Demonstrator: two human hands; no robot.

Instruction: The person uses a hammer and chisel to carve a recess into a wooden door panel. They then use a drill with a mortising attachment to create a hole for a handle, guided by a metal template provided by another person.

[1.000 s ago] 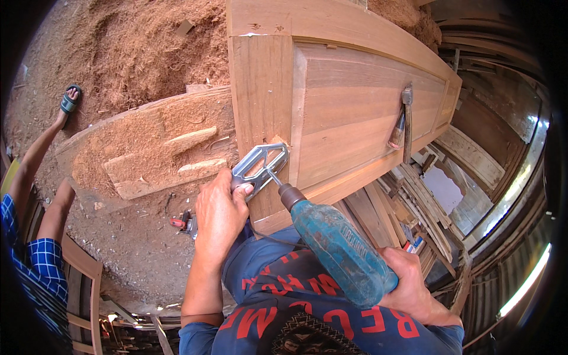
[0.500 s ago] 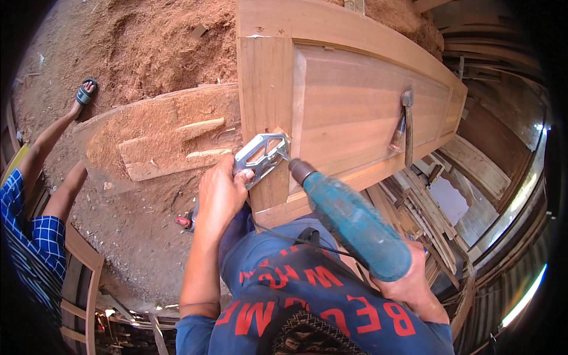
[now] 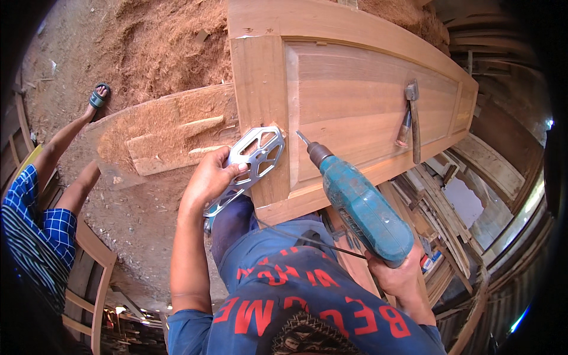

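My left hand [image 3: 212, 177] is closed on a silver metal plate with angular cut-outs [image 3: 258, 155], thumb on its top face. The plate's far end rests over or just above the end rail of a wooden panel door [image 3: 331, 100]. In my right hand [image 3: 401, 273] is a teal power drill [image 3: 367, 207], gripped by its handle. Its bit points up and left over the door, apart from the plate. A hammer [image 3: 413, 121] lies on the door panel, and beside it a chisel-like tool [image 3: 404, 129].
Left of the door is a rough plank [image 3: 160, 127] covered in sawdust. Another person's sandalled foot [image 3: 99, 96] and legs are at far left. Wood offcuts [image 3: 438, 219] are stacked on the right. The drill's black cord [image 3: 307, 239] crosses my front.
The drill has drawn back to the right, its bit now away from the plate. My left hand has tilted the plate, so more of its cut-out face shows.
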